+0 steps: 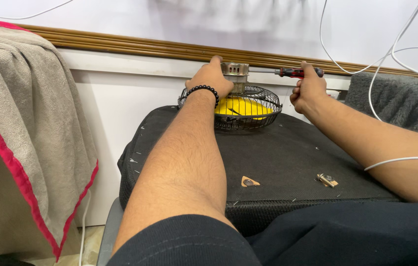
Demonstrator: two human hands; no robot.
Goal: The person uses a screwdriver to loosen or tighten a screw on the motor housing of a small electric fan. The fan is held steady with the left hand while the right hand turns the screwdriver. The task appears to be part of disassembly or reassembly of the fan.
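Left hand (212,76) clamps the fan motor (234,71); right hand (308,87) grips the screwdriver (287,72), shaft horizontal, tip leftward into motor.

Illumination: bright, even, diffuse. Shadows soft. White wall (248,24) near overexposure. Focus sharp; slight wide-angle distortion at edges.

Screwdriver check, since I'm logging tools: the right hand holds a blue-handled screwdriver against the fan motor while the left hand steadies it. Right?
Not quite. In the head view the screwdriver in the right hand has a red and black handle, not blue. The left hand does steady the fan motor.
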